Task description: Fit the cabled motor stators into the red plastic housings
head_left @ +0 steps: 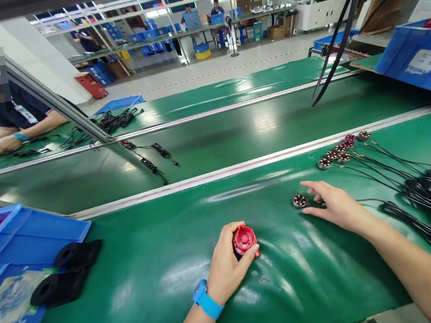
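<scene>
Red round housing (pixel 244 237), cup-like, hollow side up, central hub visible, held between thumb and fingers of the left hand (pixel 228 260). Round coil part (pixel 299 201), copper-coloured segments uppermost, lies on the desk (pixel 154 269) just beside the spread right hand (pixel 334 204).

One red round part (pixel 245 240); two black moulded parts (pixel 69 285) at left; one lone copper-wound disc (pixel 299 201); at least six clustered discs (pixel 339 150) farther right, overlapping too much for an exact count; one blue bin (pixel 407 57) at far right.
</scene>
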`<state>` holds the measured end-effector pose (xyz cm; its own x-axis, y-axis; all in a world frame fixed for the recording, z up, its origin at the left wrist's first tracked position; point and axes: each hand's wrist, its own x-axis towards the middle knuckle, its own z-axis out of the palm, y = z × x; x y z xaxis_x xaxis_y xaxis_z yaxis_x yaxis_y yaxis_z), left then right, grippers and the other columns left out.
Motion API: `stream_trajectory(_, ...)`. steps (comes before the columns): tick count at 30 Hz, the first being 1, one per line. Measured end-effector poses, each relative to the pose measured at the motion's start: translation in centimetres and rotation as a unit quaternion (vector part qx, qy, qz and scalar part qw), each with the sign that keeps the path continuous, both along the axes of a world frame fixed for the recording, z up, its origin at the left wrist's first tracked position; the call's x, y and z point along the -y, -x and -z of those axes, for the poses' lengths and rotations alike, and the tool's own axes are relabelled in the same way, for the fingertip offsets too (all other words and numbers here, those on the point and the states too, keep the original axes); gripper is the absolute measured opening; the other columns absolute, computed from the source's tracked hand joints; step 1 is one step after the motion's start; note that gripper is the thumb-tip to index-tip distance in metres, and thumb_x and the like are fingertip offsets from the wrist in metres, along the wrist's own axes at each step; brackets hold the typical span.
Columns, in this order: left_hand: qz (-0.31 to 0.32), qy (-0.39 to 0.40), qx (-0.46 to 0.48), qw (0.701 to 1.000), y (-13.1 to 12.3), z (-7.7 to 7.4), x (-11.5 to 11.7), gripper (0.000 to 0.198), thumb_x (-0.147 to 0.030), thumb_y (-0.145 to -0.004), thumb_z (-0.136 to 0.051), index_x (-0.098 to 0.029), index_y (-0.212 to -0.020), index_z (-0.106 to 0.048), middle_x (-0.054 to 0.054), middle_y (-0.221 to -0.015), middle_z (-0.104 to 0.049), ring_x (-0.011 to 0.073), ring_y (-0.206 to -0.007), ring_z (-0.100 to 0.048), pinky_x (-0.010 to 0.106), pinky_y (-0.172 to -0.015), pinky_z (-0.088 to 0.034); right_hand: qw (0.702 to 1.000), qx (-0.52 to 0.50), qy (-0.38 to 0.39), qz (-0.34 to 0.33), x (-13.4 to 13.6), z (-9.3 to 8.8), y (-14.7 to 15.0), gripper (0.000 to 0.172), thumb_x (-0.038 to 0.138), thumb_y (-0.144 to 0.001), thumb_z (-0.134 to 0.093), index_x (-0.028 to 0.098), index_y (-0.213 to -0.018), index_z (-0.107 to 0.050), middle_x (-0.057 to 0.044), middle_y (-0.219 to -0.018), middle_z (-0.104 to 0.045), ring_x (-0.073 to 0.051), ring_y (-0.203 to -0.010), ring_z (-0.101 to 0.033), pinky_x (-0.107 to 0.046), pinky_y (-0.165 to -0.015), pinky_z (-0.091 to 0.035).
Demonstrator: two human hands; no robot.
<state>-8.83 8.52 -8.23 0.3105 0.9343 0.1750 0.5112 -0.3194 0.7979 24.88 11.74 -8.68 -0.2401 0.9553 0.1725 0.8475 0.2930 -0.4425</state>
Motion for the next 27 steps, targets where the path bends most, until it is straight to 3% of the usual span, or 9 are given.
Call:
stream_trajectory(3,-0.005,0.002,0.027,1.0,-0.5,-0.1,0.0,0.041,-0.033,-0.087,-0.065,-0.025,-0.124,-0.049,0.005,-0.119,-0.058,0.0225,-0.109,-0.057,0.038,-0.094,-0.047,1.0,0.003,-0.012,-0.02,0.0,0.5,-0.4,0.03,0.042,-0.094,-0.055,0.022,-0.114,-0.064,-0.004,-0.093,-0.065,-0.017,-0.071,-0.064,-0.033,-0.069,-0.058)
stream_trajectory(6,-0.006,0.018,0.049,0.999,-1.3,-0.5,-0.3,0.045,-0.03,-0.081,-0.072,-0.024,-0.119,-0.051,0.004,-0.117,-0.059,0.023,-0.108,-0.058,0.037,-0.093,-0.046,0.994,-0.003,-0.088,-0.058,-0.1,0.0,0.9,0.03,0.04,-0.099,-0.047,0.02,-0.107,-0.068,-0.006,-0.09,-0.067,-0.019,-0.078,-0.067,-0.032,-0.072,-0.057)
stream_trajectory(12,-0.019,0.069,0.042,0.997,-3.3,-1.8,-0.8,0.052,-0.024,-0.068,-0.087,-0.024,-0.109,-0.055,0.001,-0.108,-0.062,0.0233,-0.099,-0.059,0.035,-0.085,-0.045,0.967,-0.035,-0.209,-0.144,1.6,-4.9,6.1,0.025,0.029,-0.098,-0.054,0.02,-0.119,-0.064,-0.004,-0.088,-0.066,-0.014,-0.077,-0.064,-0.026,-0.069,-0.054)
stream_trajectory(14,-0.023,0.073,0.052,0.996,-3.8,-1.7,-0.7,0.053,-0.026,-0.066,-0.089,-0.024,-0.107,-0.056,0.0,-0.104,-0.063,0.0231,-0.096,-0.058,0.035,-0.084,-0.045,0.957,-0.046,-0.232,-0.167,2.3,-5.7,7.5,0.025,0.024,-0.097,-0.057,0.019,-0.121,-0.063,-0.004,-0.087,-0.065,-0.013,-0.076,-0.062,-0.024,-0.067,-0.053)
stream_trajectory(22,-0.026,0.083,0.077,0.993,-4.0,-1.2,0.0,0.055,-0.028,-0.064,-0.091,-0.023,-0.106,-0.055,-0.001,-0.103,-0.063,0.0228,-0.096,-0.058,0.035,-0.083,-0.043,0.952,-0.031,-0.225,-0.203,3.2,-3.1,9.0,0.027,0.015,-0.095,-0.059,0.014,-0.122,-0.061,-0.005,-0.09,-0.064,-0.012,-0.077,-0.059,-0.025,-0.065,-0.049)
stream_trajectory(27,-0.04,0.062,0.082,0.994,-4.0,-0.8,0.1,0.056,-0.021,-0.061,-0.091,-0.022,-0.105,-0.056,0.0,-0.103,-0.062,0.0231,-0.095,-0.058,0.037,-0.084,-0.044,0.949,-0.005,-0.225,-0.222,3.9,-3.5,9.5,0.021,0.014,-0.095,-0.059,0.017,-0.115,-0.062,-0.003,-0.092,-0.065,-0.012,-0.075,-0.059,-0.026,-0.067,-0.047)
